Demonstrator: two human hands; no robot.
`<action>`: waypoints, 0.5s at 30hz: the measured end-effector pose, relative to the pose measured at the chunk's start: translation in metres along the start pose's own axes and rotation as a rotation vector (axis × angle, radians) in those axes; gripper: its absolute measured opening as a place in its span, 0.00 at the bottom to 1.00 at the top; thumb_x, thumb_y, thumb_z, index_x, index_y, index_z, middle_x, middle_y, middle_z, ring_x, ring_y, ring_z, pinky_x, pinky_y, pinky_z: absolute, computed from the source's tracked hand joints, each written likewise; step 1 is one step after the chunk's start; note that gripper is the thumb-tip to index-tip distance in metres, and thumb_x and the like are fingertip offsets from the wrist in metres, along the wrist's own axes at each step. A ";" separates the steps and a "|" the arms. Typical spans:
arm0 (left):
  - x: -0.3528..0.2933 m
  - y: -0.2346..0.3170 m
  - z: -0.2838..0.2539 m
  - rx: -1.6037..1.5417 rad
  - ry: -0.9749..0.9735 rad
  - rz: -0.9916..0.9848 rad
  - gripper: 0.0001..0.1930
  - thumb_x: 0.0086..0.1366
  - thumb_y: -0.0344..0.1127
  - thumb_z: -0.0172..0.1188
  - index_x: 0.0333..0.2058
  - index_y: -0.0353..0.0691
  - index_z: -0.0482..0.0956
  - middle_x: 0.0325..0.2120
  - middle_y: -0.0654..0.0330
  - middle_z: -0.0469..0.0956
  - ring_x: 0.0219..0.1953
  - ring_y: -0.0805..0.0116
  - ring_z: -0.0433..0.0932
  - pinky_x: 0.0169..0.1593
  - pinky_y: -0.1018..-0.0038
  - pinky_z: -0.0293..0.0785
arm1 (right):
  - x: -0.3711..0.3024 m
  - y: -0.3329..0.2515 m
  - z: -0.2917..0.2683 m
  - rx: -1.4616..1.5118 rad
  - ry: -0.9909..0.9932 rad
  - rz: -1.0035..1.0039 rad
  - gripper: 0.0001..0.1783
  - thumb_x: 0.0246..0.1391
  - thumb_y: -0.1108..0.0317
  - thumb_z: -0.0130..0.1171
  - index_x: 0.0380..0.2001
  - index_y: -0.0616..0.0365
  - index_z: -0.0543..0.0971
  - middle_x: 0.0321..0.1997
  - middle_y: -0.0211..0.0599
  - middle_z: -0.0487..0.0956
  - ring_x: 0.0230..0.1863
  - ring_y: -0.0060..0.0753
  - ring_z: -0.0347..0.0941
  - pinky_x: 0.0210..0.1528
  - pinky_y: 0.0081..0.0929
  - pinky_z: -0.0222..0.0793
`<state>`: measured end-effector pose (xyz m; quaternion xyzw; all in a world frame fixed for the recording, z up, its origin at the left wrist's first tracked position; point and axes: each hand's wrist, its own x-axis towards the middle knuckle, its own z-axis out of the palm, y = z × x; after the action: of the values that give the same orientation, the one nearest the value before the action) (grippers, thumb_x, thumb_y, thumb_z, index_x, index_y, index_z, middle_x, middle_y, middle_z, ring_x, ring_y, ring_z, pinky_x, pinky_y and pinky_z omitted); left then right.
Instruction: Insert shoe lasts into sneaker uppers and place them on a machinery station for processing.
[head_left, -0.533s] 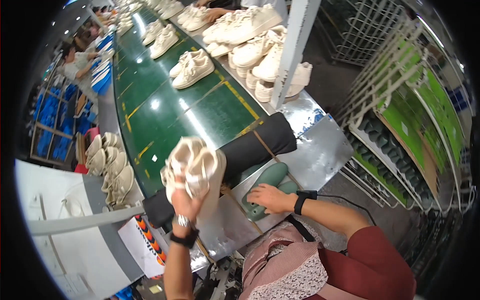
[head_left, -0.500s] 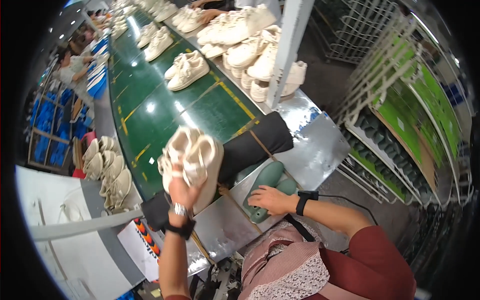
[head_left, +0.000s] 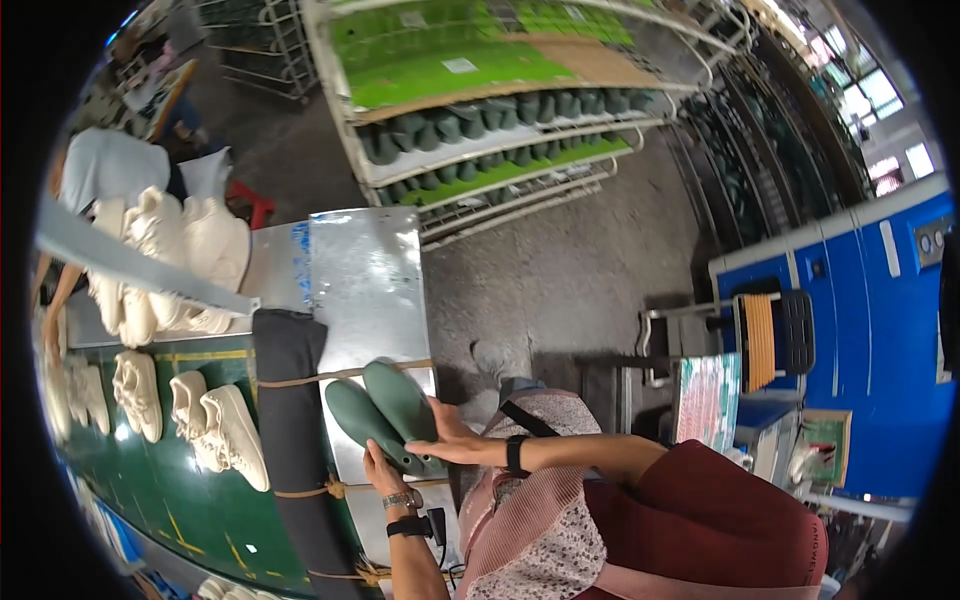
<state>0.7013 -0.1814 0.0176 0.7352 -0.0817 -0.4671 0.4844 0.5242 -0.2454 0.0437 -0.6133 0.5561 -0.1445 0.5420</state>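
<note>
A pair of dark green shoe lasts (head_left: 385, 415) lies side by side at the metal table's near edge, toes pointing away from me. My left hand (head_left: 383, 468) closes round their lower left end, by the holes. From the right, my right hand (head_left: 450, 437) grips the right last, thumb across its end and fingers along its side. To the left, a pair of cream lace-up sneakers (head_left: 228, 440) sits on the green conveyor belt (head_left: 170, 500), close to the black roller (head_left: 290, 430).
More cream sneakers (head_left: 138, 395) stand along the belt, with others piled on the metal ledge (head_left: 270, 265) behind a grey post (head_left: 150, 255). A wheeled rack (head_left: 350, 140) of green lasts stands beyond the table. At right are a chair (head_left: 757, 340) and blue panel (head_left: 850, 330).
My view has swung to the right. My left hand has let go of a pair of cream sneakers and moved to the lasts, where my right hand was resting before.
</note>
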 end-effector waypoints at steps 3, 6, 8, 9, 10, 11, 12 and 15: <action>-0.029 0.020 0.024 -0.166 -0.119 -0.101 0.23 0.71 0.47 0.59 0.53 0.34 0.74 0.46 0.54 0.79 0.44 0.61 0.79 0.48 0.66 0.76 | -0.014 -0.031 -0.039 -0.045 -0.104 0.189 0.66 0.46 0.34 0.67 0.71 0.69 0.47 0.61 0.65 0.66 0.64 0.63 0.64 0.66 0.44 0.61; -0.050 0.034 0.051 -0.288 -0.234 -0.097 0.27 0.70 0.42 0.61 0.61 0.36 0.67 0.52 0.52 0.76 0.50 0.59 0.78 0.52 0.63 0.77 | -0.011 -0.010 -0.065 0.162 -0.213 0.113 0.68 0.48 0.34 0.66 0.73 0.68 0.41 0.68 0.68 0.60 0.70 0.61 0.59 0.69 0.40 0.58; -0.066 0.040 0.083 -0.349 -0.270 -0.044 0.30 0.69 0.39 0.61 0.65 0.38 0.62 0.55 0.52 0.74 0.53 0.58 0.76 0.56 0.63 0.75 | -0.010 -0.004 -0.091 0.368 -0.131 0.033 0.66 0.51 0.35 0.64 0.73 0.68 0.40 0.72 0.68 0.54 0.73 0.57 0.55 0.71 0.37 0.55; -0.073 0.051 0.105 -0.347 -0.294 -0.061 0.32 0.68 0.35 0.61 0.67 0.38 0.59 0.56 0.52 0.73 0.55 0.58 0.75 0.58 0.62 0.72 | -0.009 0.001 -0.108 0.456 -0.125 0.032 0.64 0.54 0.39 0.64 0.74 0.67 0.39 0.74 0.67 0.50 0.75 0.55 0.52 0.73 0.37 0.53; -0.076 0.060 0.127 -0.325 -0.301 -0.064 0.32 0.68 0.35 0.61 0.67 0.38 0.59 0.56 0.52 0.73 0.55 0.58 0.75 0.58 0.62 0.72 | -0.007 0.007 -0.129 0.475 -0.114 0.036 0.64 0.54 0.39 0.64 0.74 0.67 0.39 0.74 0.67 0.50 0.75 0.55 0.52 0.73 0.37 0.53; -0.079 0.068 0.151 -0.253 -0.350 -0.064 0.32 0.67 0.34 0.62 0.67 0.38 0.60 0.56 0.53 0.73 0.55 0.58 0.75 0.59 0.63 0.72 | -0.005 0.014 -0.152 0.618 -0.120 0.098 0.63 0.54 0.40 0.65 0.74 0.66 0.39 0.74 0.67 0.50 0.75 0.54 0.51 0.73 0.38 0.52; -0.082 0.076 0.176 -0.183 -0.397 -0.059 0.33 0.65 0.32 0.62 0.67 0.38 0.60 0.56 0.53 0.73 0.54 0.57 0.75 0.59 0.63 0.71 | -0.002 0.019 -0.177 0.760 -0.130 0.153 0.62 0.55 0.42 0.66 0.74 0.65 0.40 0.75 0.66 0.50 0.75 0.54 0.50 0.73 0.38 0.51; -0.066 0.076 0.250 -0.097 -0.461 -0.085 0.35 0.62 0.31 0.66 0.65 0.37 0.61 0.54 0.54 0.74 0.54 0.58 0.75 0.58 0.64 0.71 | 0.016 0.059 -0.237 0.734 -0.040 0.171 0.60 0.54 0.50 0.67 0.74 0.64 0.40 0.74 0.65 0.52 0.75 0.54 0.51 0.72 0.38 0.53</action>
<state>0.4985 -0.3420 0.0939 0.5875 -0.1366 -0.6461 0.4677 0.3139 -0.3656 0.0763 -0.3324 0.5059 -0.2764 0.7464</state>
